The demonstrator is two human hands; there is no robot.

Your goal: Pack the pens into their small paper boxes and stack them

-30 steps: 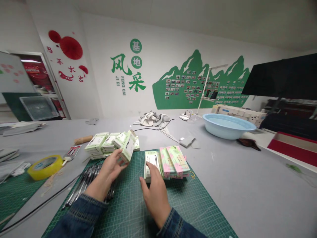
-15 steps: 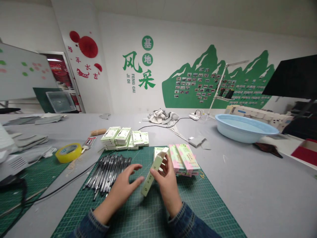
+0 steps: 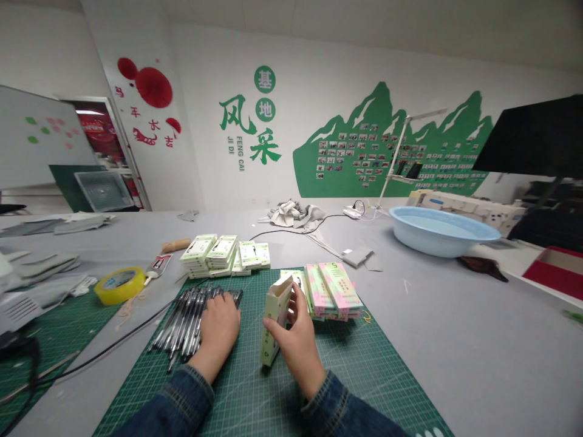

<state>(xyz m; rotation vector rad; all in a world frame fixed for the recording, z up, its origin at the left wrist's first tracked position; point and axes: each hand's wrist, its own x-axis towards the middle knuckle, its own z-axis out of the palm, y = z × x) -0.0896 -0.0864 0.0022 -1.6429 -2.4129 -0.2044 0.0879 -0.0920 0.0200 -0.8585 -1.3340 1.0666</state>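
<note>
My right hand (image 3: 298, 340) grips a pale green cardboard box (image 3: 271, 325), thumb on the near side and fingers behind. The box stands tilted over the green cutting mat (image 3: 246, 388), its top end open with a flap up. To the left, my left hand (image 3: 221, 328) is on the right side of a pile of dark, clear-barrelled pens (image 3: 182, 331). Its fingers are curled down onto them; the fingertips are hidden. Just beyond the right hand lie pink and green printed boxes (image 3: 334, 291) in a stack.
Stacks of small green-white boxes (image 3: 223, 252) stand behind the pens. Yellow tape (image 3: 119, 285), a glue tube (image 3: 159, 265) and a black cable (image 3: 109, 346) are at left. Grey cloth (image 3: 296, 215) lies at the back, a blue basin (image 3: 441, 233) at right.
My left hand has moved from beside the box, up and left onto the pens, and its fingers have curled. The right hand has turned the box more upright. The view has shifted slightly.
</note>
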